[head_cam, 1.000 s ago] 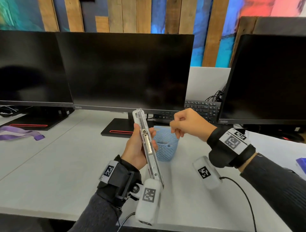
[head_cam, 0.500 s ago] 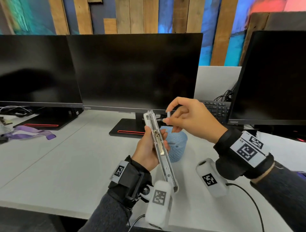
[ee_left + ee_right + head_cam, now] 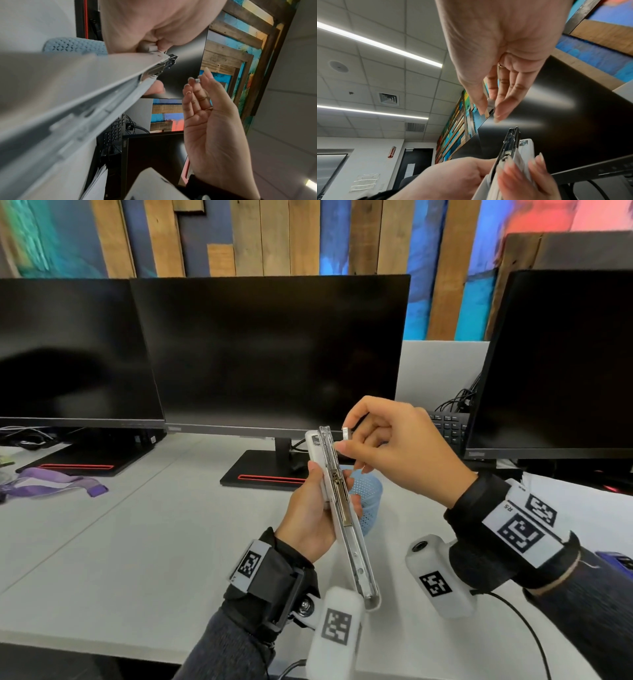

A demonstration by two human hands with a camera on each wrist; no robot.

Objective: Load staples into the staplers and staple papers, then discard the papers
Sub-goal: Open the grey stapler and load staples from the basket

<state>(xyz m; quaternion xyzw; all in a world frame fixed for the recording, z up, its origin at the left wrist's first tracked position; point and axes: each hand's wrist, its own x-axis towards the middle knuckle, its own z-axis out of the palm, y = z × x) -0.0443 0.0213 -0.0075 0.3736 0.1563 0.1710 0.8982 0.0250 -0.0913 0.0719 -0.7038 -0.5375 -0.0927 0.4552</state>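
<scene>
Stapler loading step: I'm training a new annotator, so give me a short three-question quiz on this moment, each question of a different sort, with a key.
1. True or false: the white stapler lies flat on the desk.
2. Which hand pinches the small strip of staples?
A. left hand
B. right hand
C. neither
3. Fill in: behind the stapler, on the desk, stands a light blue perforated ______.

Key
1. False: the left hand holds it up off the desk, swung open, with the metal staple channel exposed.
2. B: the right hand pinches the strip beside the stapler's top end.
3. basket.
</scene>
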